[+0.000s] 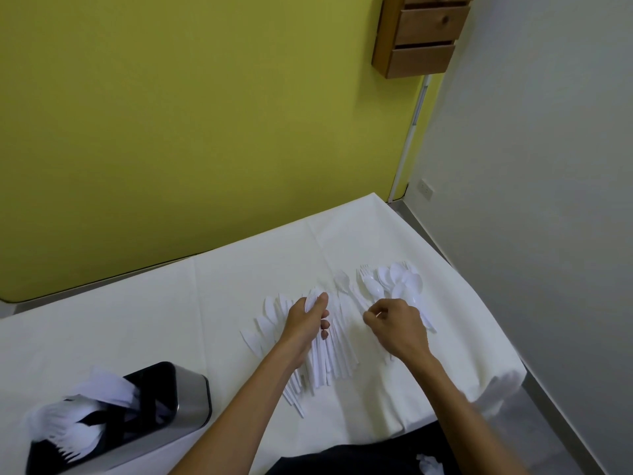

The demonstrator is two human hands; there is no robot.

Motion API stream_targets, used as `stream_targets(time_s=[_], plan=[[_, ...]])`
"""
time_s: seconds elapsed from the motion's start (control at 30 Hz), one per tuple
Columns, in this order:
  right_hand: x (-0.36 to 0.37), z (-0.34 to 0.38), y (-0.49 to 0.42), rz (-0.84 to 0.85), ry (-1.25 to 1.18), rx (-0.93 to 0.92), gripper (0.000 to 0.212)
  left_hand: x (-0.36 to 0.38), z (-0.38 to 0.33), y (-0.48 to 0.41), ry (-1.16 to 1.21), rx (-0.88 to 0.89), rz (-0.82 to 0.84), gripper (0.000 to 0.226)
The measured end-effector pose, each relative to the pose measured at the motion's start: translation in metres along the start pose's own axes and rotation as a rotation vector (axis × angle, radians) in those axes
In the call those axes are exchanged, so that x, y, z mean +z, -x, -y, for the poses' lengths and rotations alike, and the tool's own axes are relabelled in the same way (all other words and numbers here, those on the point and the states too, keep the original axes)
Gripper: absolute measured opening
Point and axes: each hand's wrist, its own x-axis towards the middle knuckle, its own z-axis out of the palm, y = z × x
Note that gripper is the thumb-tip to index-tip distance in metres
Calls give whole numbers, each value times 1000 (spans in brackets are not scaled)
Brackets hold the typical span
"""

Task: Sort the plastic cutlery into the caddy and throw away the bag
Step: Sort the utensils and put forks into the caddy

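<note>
White plastic cutlery point(337, 344) lies spread over the white tablecloth point(205, 303). My left hand point(308, 322) is closed around a bunch of forks, their heads sticking out above my thumb. My right hand point(397, 325) rests over the pile with its fingers curled, pinching at a piece beneath it; what it holds is hidden. A cluster of spoons point(399, 281) lies just beyond my right hand. The metal caddy point(171, 395) stands at the near left, with forks and other white cutlery in its compartments. A crumpled white bag point(430, 466) lies at the bottom edge near my lap.
The table butts against a yellow-green wall point(171, 114). Its right edge drops to a grey floor point(555, 389) beside a white wall. A wooden drawer unit point(424, 32) hangs high on the wall.
</note>
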Motion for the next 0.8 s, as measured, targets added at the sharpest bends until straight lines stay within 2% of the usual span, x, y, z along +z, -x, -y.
stream_targets(time_s=[0.07, 0.1, 0.17, 0.2, 0.27, 0.33, 0.37, 0.5, 0.57, 0.67, 0.73, 0.8], plan=[[-1, 7, 6, 114, -135, -40, 10, 1, -3, -1, -12, -10, -29, 62], [-2, 13, 10, 210, -178, -60, 11, 2, -5, 0, -16, -7, -41, 63], [-3, 18, 15, 398, -183, -96, 15, 2, -8, 1, 10, 6, -69, 44], [0, 17, 14, 428, -155, -102, 20, 1, -9, 1, 42, 14, -84, 33], [8, 11, 4, 287, -54, -82, 29, -2, -10, 0, 108, 37, -100, 16], [15, 2, -7, 38, 172, -38, 28, -6, -9, 0, 134, 39, -99, 11], [17, 0, -11, -35, 281, -28, 27, -7, -9, 1, 143, 28, -96, 9], [25, -7, -20, -74, 500, -41, 15, -10, -8, 4, 104, 5, -85, 8], [24, -6, -22, -83, 538, -31, 19, -12, -10, 4, 138, 6, -67, 6], [19, -3, -18, -118, 426, -18, 25, -12, -10, 6, 184, -13, -50, 9], [14, 3, -8, -53, 199, -42, 27, -12, -9, 3, 146, -30, -80, 32], [8, 13, 6, 102, -42, -99, 21, -10, -13, 4, 112, -50, -100, 55]])
